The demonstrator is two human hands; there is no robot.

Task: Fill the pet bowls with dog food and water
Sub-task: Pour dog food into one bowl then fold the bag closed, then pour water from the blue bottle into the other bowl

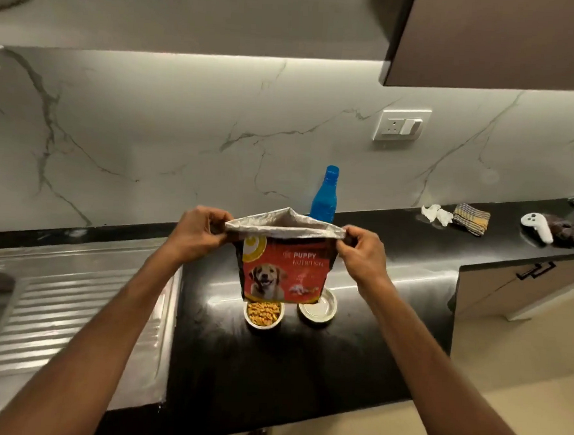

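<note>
Both hands hold a red dog food bag (284, 270) upright above the black desk (305, 358), one at each top corner of its silvery, opened mouth. The left hand (196, 234) has its grip pinched on the bag's left corner, and the right hand (363, 253) has its grip pinched on the right corner, so the bag hangs stretched between them. Just under the bag's lower edge, toward the desk's front edge, stand two steel bowls side by side: the left bowl (263, 314) is full of brown kibble, and the right bowl (317, 307) looks empty. A blue water bottle (325, 199) stands behind the bag near the desk's back edge, against the marble wall. The steel sink drainboard (75, 306) borders the desk's left edge.
</note>
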